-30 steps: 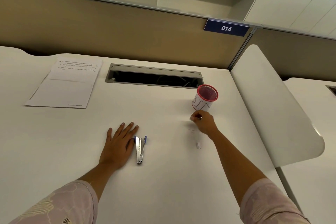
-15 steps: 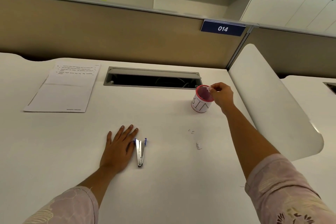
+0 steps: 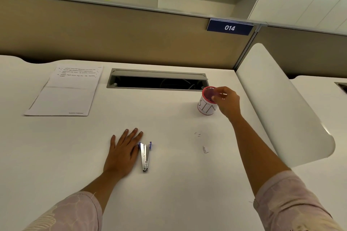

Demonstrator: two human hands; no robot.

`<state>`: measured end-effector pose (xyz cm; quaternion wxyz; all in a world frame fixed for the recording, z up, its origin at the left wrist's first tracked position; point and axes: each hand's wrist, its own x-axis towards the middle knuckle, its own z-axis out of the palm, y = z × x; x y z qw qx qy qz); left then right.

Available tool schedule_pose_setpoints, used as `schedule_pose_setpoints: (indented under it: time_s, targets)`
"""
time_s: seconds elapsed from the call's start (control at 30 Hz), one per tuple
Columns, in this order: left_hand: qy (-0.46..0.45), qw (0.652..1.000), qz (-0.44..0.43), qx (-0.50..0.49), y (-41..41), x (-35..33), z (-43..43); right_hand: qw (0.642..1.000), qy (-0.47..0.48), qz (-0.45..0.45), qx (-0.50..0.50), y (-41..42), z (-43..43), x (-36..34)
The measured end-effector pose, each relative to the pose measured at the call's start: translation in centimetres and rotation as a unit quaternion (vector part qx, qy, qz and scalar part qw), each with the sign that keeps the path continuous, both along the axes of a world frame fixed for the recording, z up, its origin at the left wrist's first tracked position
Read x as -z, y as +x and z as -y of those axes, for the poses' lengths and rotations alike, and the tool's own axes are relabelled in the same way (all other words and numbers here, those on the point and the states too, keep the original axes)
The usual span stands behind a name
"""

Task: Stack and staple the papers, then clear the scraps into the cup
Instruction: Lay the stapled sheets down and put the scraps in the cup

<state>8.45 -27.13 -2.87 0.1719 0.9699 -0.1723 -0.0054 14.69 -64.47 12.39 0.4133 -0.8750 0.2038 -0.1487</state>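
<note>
Head view. The desk [image 3: 56,155] is white, with a tan partition behind it carrying a blue plate [image 3: 229,27] marked 014.

The left hand [image 3: 123,153] lies flat on the desk, palm down, fingers extended and slightly spread, holding nothing. Its outer edge is just beside the stapler [image 3: 145,155], which lies on the desk with its metal arms splayed open in a narrow V and its blue ends pointing away from the person.

The right hand [image 3: 228,102] is raised at the cup [image 3: 207,103], on its right side. The fingertips [image 3: 216,96] are gathered loosely over the red rim, above the mouth of the cup. Whether they pinch a scrap cannot be told; the area is blurred. The cup stands upright on the desk, white with a red rim and hand-drawn letters on its wall, just in front of the right end of the cable tray opening [image 3: 157,80].

The papers [image 3: 64,93] lie as one flat stack at the far left of the desk, well apart from both hands, with lines of print near the top edge.

Scraps on the desk: a group of loose staples [image 3: 197,134] between the stapler and the cup, and a small paper scrap [image 3: 205,149] nearer the person, just right of the staples.

Both forearms end in pale pink patterned sleeves [image 3: 293,206].
</note>
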Motion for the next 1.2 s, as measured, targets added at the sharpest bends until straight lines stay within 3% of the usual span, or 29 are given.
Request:
schedule_pose_setpoints:
  time_s: [0.13,0.27,0.47,1.0,1.2]
  targets:
    - [0.003,1.000,-0.002,-0.001,0.0,-0.1,0.0,0.995,-0.012,-0.012,-0.096,-3.2,-1.7,1.8]
    - [0.003,1.000,-0.003,-0.002,0.0,-0.1,0.0,0.972,-0.002,-0.133,-0.191,-6.6,-2.3,4.3]
    - [0.003,1.000,-0.003,-0.002,0.0,-0.1,0.0,0.957,-0.006,-0.221,-0.187,-10.5,-1.9,7.6]
    - [-0.007,1.000,-0.002,-0.005,0.0,0.0,0.0,0.992,-0.016,-0.116,-0.040,-10.0,-4.0,10.0]
    - [-0.015,1.000,-0.002,-0.007,-0.2,-0.2,0.0,0.987,-0.046,-0.127,-0.086,-8.6,-4.7,9.8]
